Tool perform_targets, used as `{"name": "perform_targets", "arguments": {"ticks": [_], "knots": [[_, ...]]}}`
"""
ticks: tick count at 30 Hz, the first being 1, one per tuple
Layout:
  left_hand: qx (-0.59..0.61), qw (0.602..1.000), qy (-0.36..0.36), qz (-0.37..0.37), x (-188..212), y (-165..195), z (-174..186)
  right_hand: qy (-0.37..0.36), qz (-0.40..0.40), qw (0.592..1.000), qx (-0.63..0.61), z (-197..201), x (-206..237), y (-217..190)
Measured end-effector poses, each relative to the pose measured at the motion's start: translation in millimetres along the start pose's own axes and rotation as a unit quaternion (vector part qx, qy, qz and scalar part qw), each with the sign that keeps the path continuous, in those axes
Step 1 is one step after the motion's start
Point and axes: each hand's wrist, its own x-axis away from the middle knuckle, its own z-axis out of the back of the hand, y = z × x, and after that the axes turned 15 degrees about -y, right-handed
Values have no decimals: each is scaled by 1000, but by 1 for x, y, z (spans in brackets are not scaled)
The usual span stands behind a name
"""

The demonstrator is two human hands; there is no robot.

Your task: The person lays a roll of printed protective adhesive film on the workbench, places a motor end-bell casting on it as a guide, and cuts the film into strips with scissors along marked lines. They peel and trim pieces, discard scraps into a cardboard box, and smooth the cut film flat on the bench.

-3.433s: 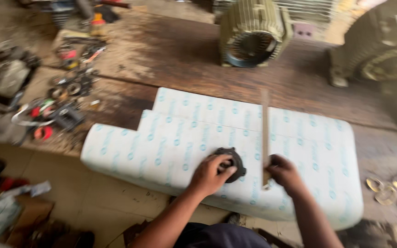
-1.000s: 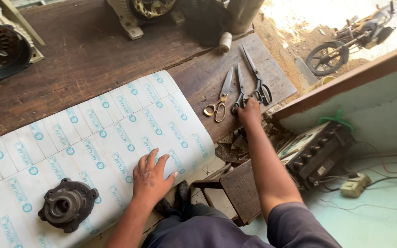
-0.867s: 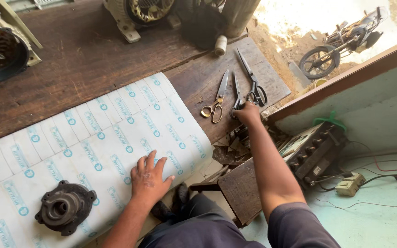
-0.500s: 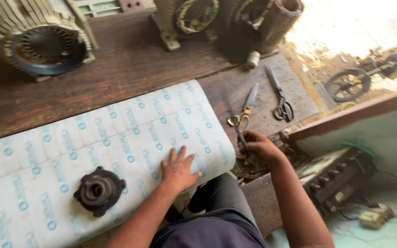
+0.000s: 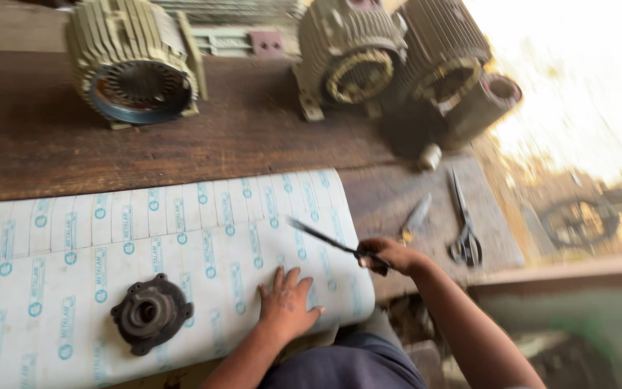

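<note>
1. Firmly closed, the right hand [image 5: 390, 256] has its grip clenched around the handles of a pair of scissors [image 5: 329, 243], blades slanting up-left over the white sheet [image 5: 181, 245].
2. Flat and released, the left hand [image 5: 286, 306] presses the sheet's near edge, fingers spread.
3. Round blue marks dot the sheet in rows; a dark cast cover [image 5: 151, 313] sits on it, left of that hand.
4. Another pair of scissors [image 5: 462, 223] lies on the wooden desk [image 5: 253, 140], with finned motor housings [image 5: 134, 65] along the far side.
</note>
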Motion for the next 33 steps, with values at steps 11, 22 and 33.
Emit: {"name": "perform_targets", "arguments": {"ticks": [11, 22, 33], "knots": [[81, 938, 276, 196, -191, 131, -4, -259, 33, 919, 295, 251, -18, -27], [137, 816, 457, 325, -242, 165, -15, -297, -78, 907, 287, 356, -13, 1], [130, 805, 462, 348, -277, 176, 3, -310, -77, 902, 290, 385, -34, -11]]}}
